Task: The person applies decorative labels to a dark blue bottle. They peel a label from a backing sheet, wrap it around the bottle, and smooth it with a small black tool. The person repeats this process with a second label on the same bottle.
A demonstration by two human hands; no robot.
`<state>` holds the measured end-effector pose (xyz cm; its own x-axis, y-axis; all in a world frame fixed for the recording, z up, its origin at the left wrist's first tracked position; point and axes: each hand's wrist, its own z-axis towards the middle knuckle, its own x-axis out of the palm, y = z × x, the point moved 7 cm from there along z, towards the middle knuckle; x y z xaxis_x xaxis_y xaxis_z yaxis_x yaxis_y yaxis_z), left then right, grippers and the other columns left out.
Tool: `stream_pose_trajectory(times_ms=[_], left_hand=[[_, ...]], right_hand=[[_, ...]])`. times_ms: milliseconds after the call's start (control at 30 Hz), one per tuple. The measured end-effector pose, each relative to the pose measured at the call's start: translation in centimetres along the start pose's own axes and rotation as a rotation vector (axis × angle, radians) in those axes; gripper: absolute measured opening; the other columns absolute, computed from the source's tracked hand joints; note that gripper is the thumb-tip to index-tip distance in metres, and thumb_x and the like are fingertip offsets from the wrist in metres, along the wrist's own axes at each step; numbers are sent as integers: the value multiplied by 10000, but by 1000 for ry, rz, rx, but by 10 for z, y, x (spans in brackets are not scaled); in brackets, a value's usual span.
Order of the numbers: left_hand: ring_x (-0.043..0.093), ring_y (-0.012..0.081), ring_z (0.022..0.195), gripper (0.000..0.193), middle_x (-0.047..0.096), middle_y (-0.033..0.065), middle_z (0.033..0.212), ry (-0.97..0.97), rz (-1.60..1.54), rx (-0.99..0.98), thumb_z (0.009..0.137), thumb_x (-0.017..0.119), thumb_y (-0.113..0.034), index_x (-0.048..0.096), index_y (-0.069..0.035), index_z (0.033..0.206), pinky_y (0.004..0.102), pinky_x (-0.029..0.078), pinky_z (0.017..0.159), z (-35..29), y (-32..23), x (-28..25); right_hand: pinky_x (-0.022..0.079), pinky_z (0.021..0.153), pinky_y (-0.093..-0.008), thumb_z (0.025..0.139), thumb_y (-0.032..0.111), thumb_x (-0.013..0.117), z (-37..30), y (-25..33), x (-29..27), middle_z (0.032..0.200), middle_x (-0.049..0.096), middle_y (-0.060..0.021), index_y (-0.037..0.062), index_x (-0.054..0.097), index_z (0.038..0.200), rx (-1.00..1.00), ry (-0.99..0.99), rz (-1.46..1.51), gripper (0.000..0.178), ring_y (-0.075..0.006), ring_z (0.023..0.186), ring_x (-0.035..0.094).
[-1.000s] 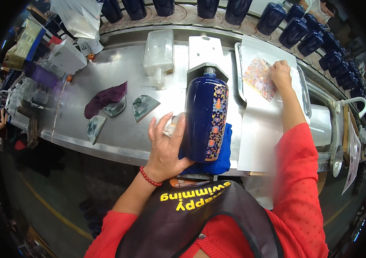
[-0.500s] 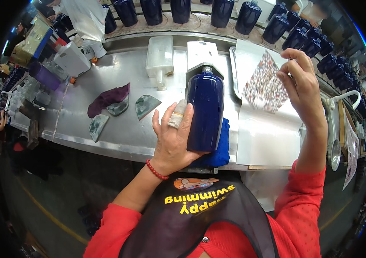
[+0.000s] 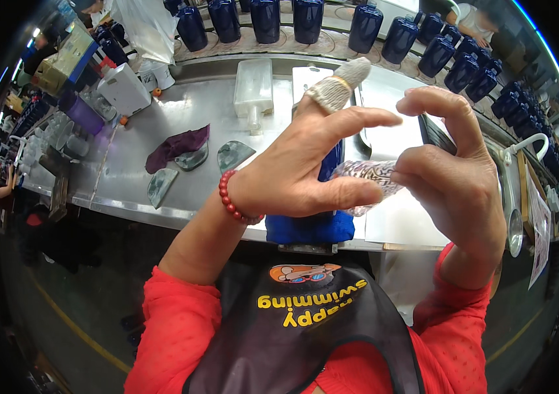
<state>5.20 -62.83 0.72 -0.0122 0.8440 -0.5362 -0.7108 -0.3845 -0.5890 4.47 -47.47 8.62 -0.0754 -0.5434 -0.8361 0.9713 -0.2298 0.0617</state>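
Note:
My left hand (image 3: 306,157) is raised over the dark blue bottle (image 3: 333,161), its fingers spread and a cloth cover on one finger. Most of the bottle is hidden behind that hand. My right hand (image 3: 453,171) faces it, thumb and finger bent on the edge of a thin patterned sheet (image 3: 372,178). The sheet is curled and reaches toward my left thumb; whether that thumb touches it I cannot tell. A dark striped piece (image 3: 435,133) shows between my right fingers, too unclear to name. A folded blue cloth (image 3: 310,230) lies below the bottle at the table's front edge.
A clear bottle (image 3: 253,92) lies on the metal table (image 3: 128,141). Left of it are green curved scrapers (image 3: 235,155) and a purple cloth (image 3: 178,146). White sheets (image 3: 397,226) lie at right. Many blue bottles (image 3: 308,21) stand on the curved conveyor behind. Another person (image 3: 473,26) is at far right.
My left hand has left the bottle's side and risen over it. My right hand has brought the patterned sheet leftward and nearer, and the sheet now curls between the hands.

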Motion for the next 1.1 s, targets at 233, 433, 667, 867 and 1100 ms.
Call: stream_pose_trajectory(times_ms=[233, 433, 667, 867, 1100], left_hand=[[453, 423, 1341, 235, 529, 308, 1430, -27, -42, -47, 869, 746, -307, 662, -91, 911, 474, 267, 1147, -9, -20, 3], [525, 374, 1173, 266, 601, 203, 1326, 8, -233, -294, 840, 742, -243, 662, -78, 1034, 447, 357, 1078, -27, -5, 2], [494, 409, 1266, 419, 550, 214, 1419, -31, -90, -133, 855, 729, -242, 660, -79, 1234, 467, 343, 1108, -15, -1, 18], [554, 312, 1137, 225, 622, 147, 1197, -39, -64, -138, 845, 741, -186, 667, -66, 1020, 412, 393, 1025, -10, 0, 21], [582, 289, 1000, 217, 622, 90, 929, 37, -226, -189, 869, 736, -209, 625, -50, 967, 382, 442, 947, -10, 2, 26]], right_hand=[[490, 898, -426, 673, 56, 810, -14, 1, 4, 1218, 609, -160, 46, 613, 783, 151, -31, 74, 226, -332, 1170, 626], [495, 859, -416, 655, 34, 808, -23, -9, 19, 1217, 597, -158, 44, 614, 787, 228, -49, 228, 235, -334, 1188, 619], [516, 978, -457, 588, -44, 810, -19, -16, 37, 1218, 587, -168, 24, 652, 828, 163, -71, 208, 295, -345, 1192, 621], [524, 966, -449, 597, -16, 831, -26, -22, 38, 1212, 586, -168, 28, 625, 804, 187, -75, 206, 295, -351, 1200, 622], [514, 937, -444, 640, 41, 853, -32, -23, 33, 1208, 589, -148, 43, 617, 790, 193, -82, 158, 280, -343, 1200, 622]])
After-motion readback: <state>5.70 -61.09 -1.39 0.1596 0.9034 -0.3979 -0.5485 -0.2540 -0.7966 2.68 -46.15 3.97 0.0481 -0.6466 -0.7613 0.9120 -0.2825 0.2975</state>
